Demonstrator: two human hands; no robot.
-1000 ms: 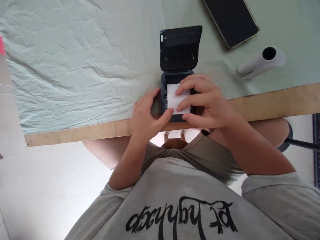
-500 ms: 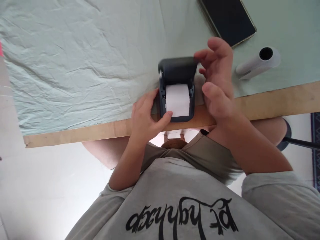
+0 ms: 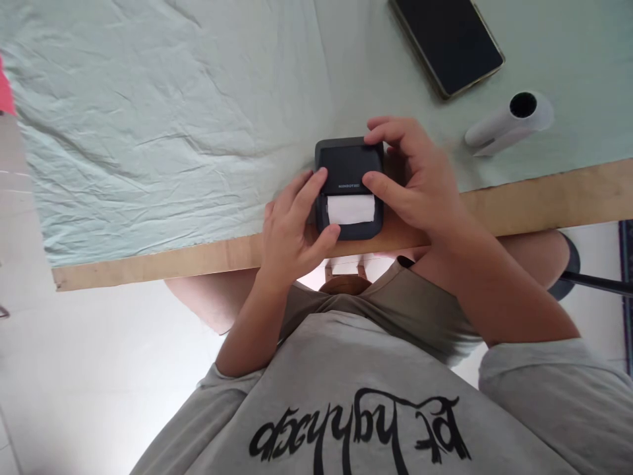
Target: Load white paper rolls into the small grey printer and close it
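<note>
A small dark label printer (image 3: 349, 161) lies at the front edge of the table with its lid down. White paper (image 3: 351, 209) sticks out from under the lid toward me. My left hand (image 3: 294, 224) grips the printer's left side, one finger on the lid's edge and the thumb by the paper's near corner. On the right side, my right hand (image 3: 420, 175) holds the printer, its thumb on the lid near the lettering and its fingers at the far right corner.
A dark phone (image 3: 450, 46) lies at the far right. Nearer stands a white cylinder (image 3: 499, 125) with a dark round end. Pale green cloth (image 3: 163, 132) covers the table up to a bare wooden edge (image 3: 163, 260). A pink item (image 3: 6, 89) shows at the left border.
The printer's lid has swung down from raised to closed, covering part of the paper. My right hand has come in onto the lid. My left index finger has moved onto its edge.
</note>
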